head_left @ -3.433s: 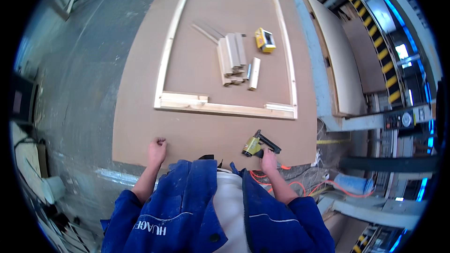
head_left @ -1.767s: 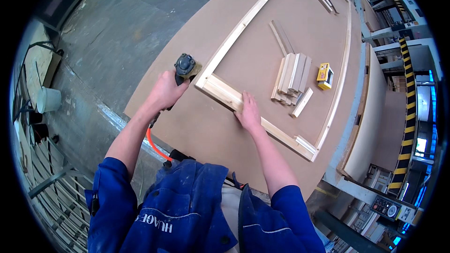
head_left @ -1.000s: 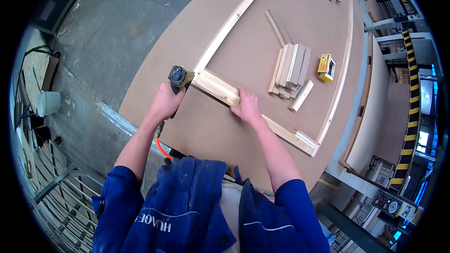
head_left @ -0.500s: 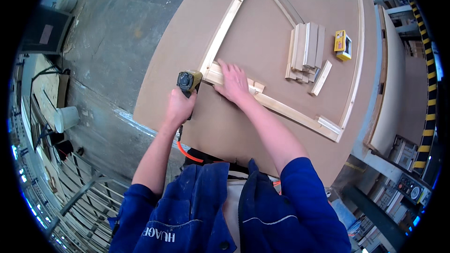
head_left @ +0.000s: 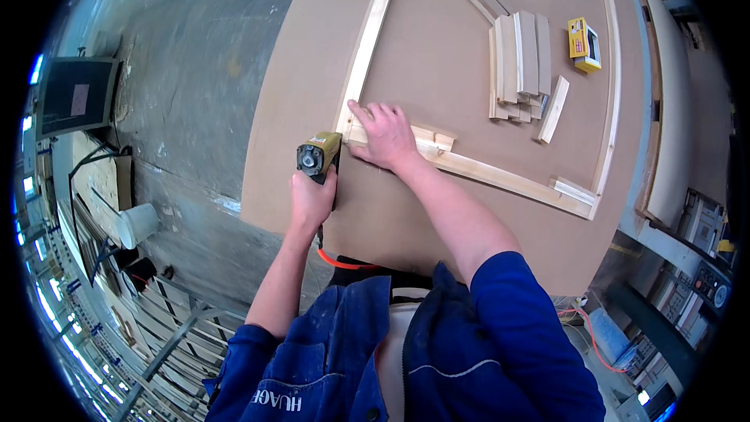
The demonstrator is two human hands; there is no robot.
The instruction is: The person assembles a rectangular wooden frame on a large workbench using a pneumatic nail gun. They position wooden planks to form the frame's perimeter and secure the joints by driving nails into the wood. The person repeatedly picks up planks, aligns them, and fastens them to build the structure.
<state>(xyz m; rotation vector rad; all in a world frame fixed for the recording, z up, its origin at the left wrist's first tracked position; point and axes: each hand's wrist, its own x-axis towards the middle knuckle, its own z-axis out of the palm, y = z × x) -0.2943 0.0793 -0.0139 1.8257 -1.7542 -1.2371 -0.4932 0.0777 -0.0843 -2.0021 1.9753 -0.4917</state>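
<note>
My left hand (head_left: 312, 199) is wrapped round the handle of a yellow-and-black air nail gun (head_left: 319, 153), its nose beside the frame's near left corner. An orange hose (head_left: 344, 264) runs from its handle toward my waist. My right hand (head_left: 387, 137) spans the near wooden strip (head_left: 508, 178) and a short wooden block (head_left: 434, 139) lying along its inner side. The thumb is at the near edge, and the fingers reach over toward the corner, where the left wooden strip (head_left: 366, 47) meets the near one. My palm hides part of the block.
The strips lie on a large brown board (head_left: 426, 55). Inside them are a stack of wood pieces (head_left: 519, 59), a loose piece (head_left: 554, 109) and a yellow box (head_left: 583, 44). Another short block (head_left: 573, 190) sits at the right corner. A white bucket (head_left: 138, 225) stands on the left.
The view has shifted, and the board appears turned slightly. My right fingers have slid left toward the corner. The nail gun stays in my left hand, a little nearer to me relative to the corner.
</note>
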